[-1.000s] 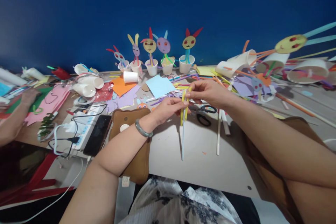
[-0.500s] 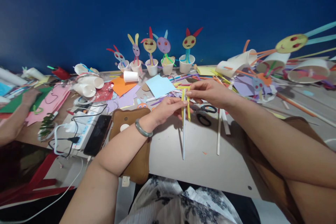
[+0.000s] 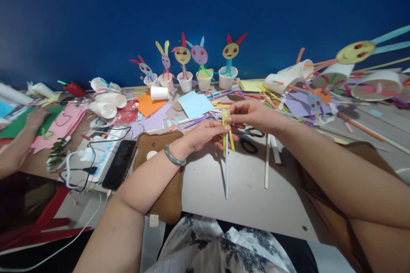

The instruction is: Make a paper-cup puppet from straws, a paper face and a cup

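Yellow strips [image 3: 232, 143] and a pale straw [image 3: 226, 175] are over the tabletop [image 3: 205, 194], pinched in the left hand's [image 3: 204, 134] fingertips; straw's free end points to 6 o'clock. Right hand [image 3: 253, 115] grips the strips' upper part between thumb and fingers. Outward from the grip: black-handled scissors [image 3: 249, 146] at 4 o'clock, light blue paper [image 3: 195, 105] at 10, brown pad [image 3: 162, 175] at 8, phone [image 3: 119, 164] beyond it.

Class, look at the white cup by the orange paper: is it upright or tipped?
Tipped: the white cup lies on its side by the orange paper, its length running across the view.
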A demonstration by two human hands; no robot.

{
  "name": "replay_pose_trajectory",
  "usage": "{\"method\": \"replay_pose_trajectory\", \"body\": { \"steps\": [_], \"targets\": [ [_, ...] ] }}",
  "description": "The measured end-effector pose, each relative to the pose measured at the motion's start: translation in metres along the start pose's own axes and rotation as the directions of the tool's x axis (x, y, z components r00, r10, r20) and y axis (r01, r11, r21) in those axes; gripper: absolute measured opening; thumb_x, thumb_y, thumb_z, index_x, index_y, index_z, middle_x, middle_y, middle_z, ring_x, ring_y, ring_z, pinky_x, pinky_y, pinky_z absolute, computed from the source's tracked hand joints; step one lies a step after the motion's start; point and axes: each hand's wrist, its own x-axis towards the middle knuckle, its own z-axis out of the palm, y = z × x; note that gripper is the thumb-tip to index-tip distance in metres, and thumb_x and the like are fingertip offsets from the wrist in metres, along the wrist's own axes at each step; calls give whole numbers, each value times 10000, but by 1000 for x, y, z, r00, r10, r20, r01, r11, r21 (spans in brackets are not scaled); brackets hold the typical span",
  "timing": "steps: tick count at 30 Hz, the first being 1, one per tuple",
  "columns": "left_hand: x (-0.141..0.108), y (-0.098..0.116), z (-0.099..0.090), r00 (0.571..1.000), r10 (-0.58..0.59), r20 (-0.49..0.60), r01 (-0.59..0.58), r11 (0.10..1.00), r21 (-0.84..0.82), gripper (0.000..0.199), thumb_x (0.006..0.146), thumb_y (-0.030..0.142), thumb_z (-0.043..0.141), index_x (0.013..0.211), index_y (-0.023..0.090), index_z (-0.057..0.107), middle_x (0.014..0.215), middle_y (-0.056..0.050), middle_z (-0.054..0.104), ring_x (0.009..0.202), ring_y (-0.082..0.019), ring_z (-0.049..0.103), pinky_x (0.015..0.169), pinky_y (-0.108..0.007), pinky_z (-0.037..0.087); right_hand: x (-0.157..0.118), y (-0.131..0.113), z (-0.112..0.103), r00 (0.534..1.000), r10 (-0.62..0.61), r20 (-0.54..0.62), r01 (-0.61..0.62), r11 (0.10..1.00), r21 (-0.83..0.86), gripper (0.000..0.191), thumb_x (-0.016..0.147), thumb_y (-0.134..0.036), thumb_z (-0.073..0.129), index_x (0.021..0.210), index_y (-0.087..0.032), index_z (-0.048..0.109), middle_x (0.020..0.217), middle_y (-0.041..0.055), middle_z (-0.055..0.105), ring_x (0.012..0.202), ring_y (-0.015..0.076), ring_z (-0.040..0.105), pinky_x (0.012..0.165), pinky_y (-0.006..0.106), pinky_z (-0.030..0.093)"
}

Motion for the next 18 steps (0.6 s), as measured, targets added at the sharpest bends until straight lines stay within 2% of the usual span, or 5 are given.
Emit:
{"method": "replay_pose_trajectory", "body": {
  "steps": [7, 12, 15, 18],
  "targets": [
    [1, -1, 0, 999, -24, 21, 24, 1000, 13, 440, 878, 501, 692, 967, 70, 690, 900, -175, 782, 601, -138, 703, 555, -237, 549, 0, 0, 0, 999, -53, -14, 53, 998, 22, 297, 785, -447, 809, 738, -187, 674, 608, -26, 616, 501, 73, 464, 493, 260, 334],
    [2, 2, 1, 998, -52, 23, 52, 999, -7, 338, 977, 334, 545, 1114, 55, 677, 955, -195, 780, 659, -175, 732, 575, -263, 568, 0, 0, -1, 998, -57, -7, 57, 998, 27, 297, 777, -446, 811, 754, -180, 681, 637, -17, 637, 523, 82, 492, 496, 261, 338],
    [2, 3, 1, 997, -75, 8, 75, 997, -27, 305, 988, 259, 480, 1114, 56, 669, 935, -183, 782, 669, -183, 732, 572, -272, 573, 0, 1, -1, 999, -45, -8, 46, 999, 25, 286, 775, -442, 811, 758, -188, 681, 632, -19, 640, 529, 89, 501, 497, 264, 336],
    [2, 3, 1, 998, -67, 19, 68, 997, -31, 295, 982, 277, 503, 1100, 61, 666, 934, -181, 782, 678, -182, 733, 583, -271, 578, 0, 1, -2, 999, -45, -20, 45, 999, 4, 279, 776, -447, 807, 754, -198, 684, 631, -21, 634, 523, 89, 486, 505, 271, 343]
  ]
}}
